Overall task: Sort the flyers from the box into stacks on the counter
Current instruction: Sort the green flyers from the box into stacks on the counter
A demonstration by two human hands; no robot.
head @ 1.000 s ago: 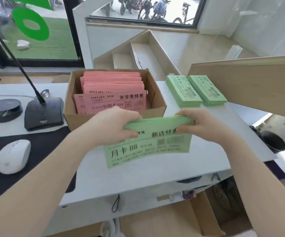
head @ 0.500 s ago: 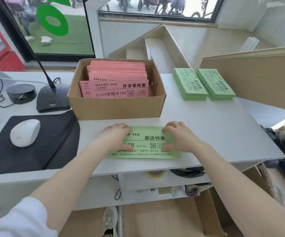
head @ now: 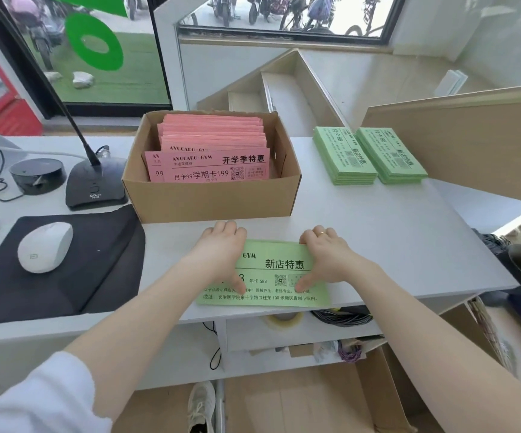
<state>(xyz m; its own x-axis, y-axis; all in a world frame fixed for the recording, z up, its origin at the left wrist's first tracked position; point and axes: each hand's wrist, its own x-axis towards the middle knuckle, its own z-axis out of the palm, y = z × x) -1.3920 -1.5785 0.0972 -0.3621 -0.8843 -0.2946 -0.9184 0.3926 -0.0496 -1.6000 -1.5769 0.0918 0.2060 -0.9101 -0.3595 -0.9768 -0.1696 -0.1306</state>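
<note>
A stack of green flyers [head: 271, 276] lies flat on the white counter [head: 393, 239] near its front edge, just in front of the cardboard box [head: 212, 198]. My left hand [head: 221, 254] grips the stack's left end and my right hand [head: 324, 257] its right end, fingers curled over the far edge and thumbs pressed on top. The box holds several pink flyers [head: 212, 151] standing on edge. Two more stacks of green flyers [head: 368, 156] lie side by side at the back right of the counter.
A black mouse pad [head: 97, 260] with a white mouse [head: 45, 246] lies left of the box. Behind it stand a desk microphone base [head: 95, 185] and a round black device [head: 37, 175]. A wooden panel [head: 471, 142] rises at the right. Shelves with tape and cables sit below the counter.
The green stack went from held upright above the counter to lying flat on it. Both hands now rest on its ends, thumbs spread onto the top sheet.
</note>
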